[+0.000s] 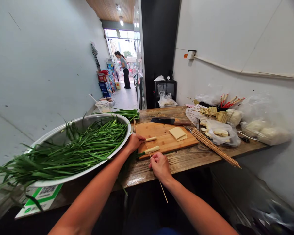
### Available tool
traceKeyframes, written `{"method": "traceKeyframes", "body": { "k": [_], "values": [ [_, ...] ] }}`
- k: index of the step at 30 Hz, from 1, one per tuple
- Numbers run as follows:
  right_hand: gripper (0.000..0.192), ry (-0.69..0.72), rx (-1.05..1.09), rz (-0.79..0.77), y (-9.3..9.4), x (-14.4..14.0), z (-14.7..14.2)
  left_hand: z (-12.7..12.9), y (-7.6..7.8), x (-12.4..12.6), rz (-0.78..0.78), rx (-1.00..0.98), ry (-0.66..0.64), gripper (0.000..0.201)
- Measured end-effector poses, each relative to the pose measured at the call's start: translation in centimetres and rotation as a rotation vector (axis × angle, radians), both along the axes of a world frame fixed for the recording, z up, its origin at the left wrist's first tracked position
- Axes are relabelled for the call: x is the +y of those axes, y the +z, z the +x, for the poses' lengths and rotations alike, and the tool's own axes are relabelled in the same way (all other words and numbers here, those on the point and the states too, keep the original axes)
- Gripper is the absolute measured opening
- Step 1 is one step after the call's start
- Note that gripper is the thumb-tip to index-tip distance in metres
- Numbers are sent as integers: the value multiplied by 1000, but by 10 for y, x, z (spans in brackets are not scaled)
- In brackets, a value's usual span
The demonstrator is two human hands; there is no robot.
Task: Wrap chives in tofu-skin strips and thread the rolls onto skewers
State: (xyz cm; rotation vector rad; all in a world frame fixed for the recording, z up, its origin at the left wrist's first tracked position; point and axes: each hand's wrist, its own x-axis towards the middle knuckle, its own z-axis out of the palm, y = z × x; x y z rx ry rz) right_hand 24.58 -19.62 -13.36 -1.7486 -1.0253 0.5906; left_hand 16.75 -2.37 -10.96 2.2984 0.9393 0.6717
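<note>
My right hand is closed around a thin bamboo skewer, whose lower end sticks out below the fist. The skewer's upper part meets a pale yellow tofu-skin roll with green chives coming out of its left end. Just beyond it lies a second tofu-skin roll, its left end in the closed fingers of my left hand. Both rolls are over the wooden cutting board. Square tofu-skin sheets are stacked on the board's right side, and a dark-bladed knife rests along its far edge.
A large metal basin heaped with chives stands left. Loose skewers overhang the table's front edge at right. Behind them are filled plastic bags and finished skewers. A person stands in the far doorway.
</note>
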Motion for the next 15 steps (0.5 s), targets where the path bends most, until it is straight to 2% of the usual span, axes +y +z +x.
{"method": "traceKeyframes", "body": {
  "k": [15],
  "values": [
    [10,-5,-13,-11,2,4,-3,0,-2,3,18,27,-8,18]
  ]
}}
